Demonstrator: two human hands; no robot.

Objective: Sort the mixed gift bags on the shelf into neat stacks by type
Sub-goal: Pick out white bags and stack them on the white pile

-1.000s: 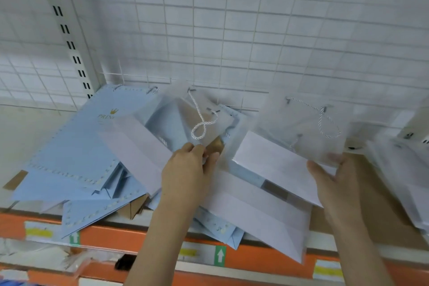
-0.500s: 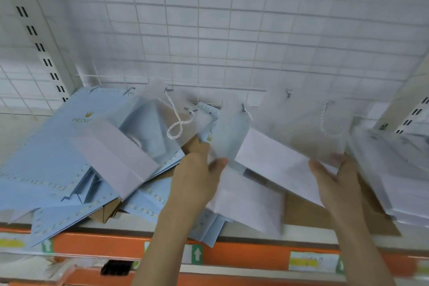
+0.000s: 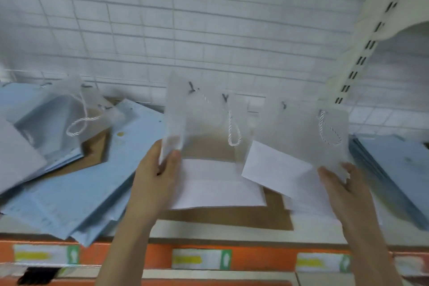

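Observation:
My left hand (image 3: 154, 174) pinches the lower left edge of a frosted translucent gift bag (image 3: 204, 123) with a white base and a twisted white cord handle, held up over the brown shelf liner. My right hand (image 3: 341, 183) grips the lower right corner of a second frosted bag (image 3: 299, 137) of the same kind, tilted, just to the right of the first. A third frosted bag (image 3: 67, 114) lies on top of the untidy pile of light blue paper bags (image 3: 76, 188) at the left.
A neater stack of light blue bags (image 3: 392, 169) lies at the right. Brown cardboard liner (image 3: 232, 216) covers the shelf floor. The orange shelf edge (image 3: 148, 258) carries price labels. A white wire grid (image 3: 185, 30) backs the shelf, and a slotted upright (image 3: 362, 58) stands at the right.
The view has swung right. My left hand has lifted its frosted bag off the blue pile and moved it right, beside the bag in my right hand.

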